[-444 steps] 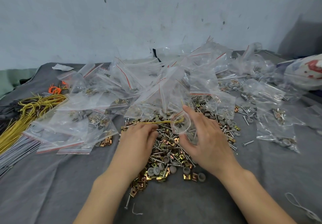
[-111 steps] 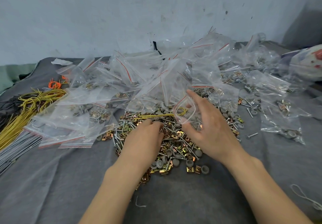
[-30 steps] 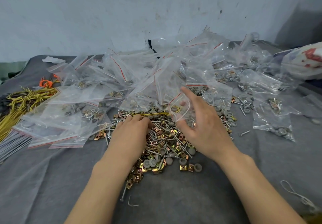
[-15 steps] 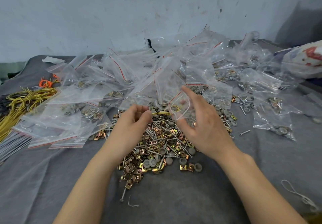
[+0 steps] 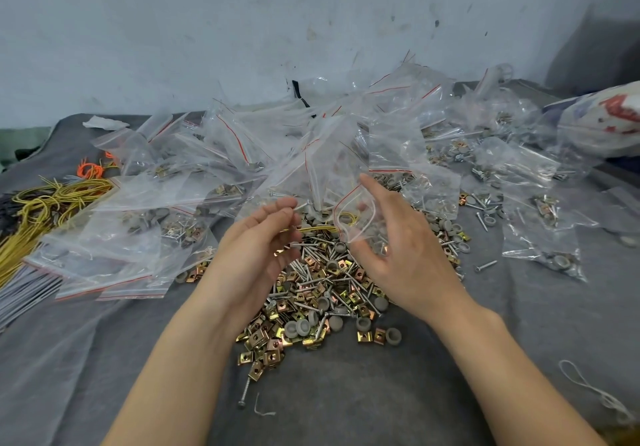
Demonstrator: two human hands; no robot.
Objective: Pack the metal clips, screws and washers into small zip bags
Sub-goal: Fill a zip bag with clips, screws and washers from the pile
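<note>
Steel screws (image 5: 300, 208) are now pinched in the left hand (image 5: 256, 248), fingertips closed on them. A second ago that hand lay palm-down, raking through the pile (image 5: 322, 289); it has since lifted clear and turned toward the bag (image 5: 356, 217). The right hand (image 5: 398, 248) has not budged. Thumb and fingers grip the small clear bag and hold its red-striped mouth open just above the far side of the pile. Screws and mouth are near each other but apart, so I'd say the picking is over for this round and the drop is next. How many screws the left hand has, I cannot tell.

Most of the work is still loose. Brass clips (image 5: 258, 338), grey washers (image 5: 298, 327) and more screws lie heaped between the forearms on the grey cloth (image 5: 346, 404). Behind them, filled bags (image 5: 242, 154) are stacked in a wide slippery drift that touches the pile's back edge. They crowd the held bag from behind and could snag it.

Yellow wires (image 5: 41, 217) lie well off to the left, and one strand reaches in under the open bag. A stray screw (image 5: 244, 393) sits on the cloth near the left forearm, and a white string (image 5: 588, 386) lies beside the right.
</note>
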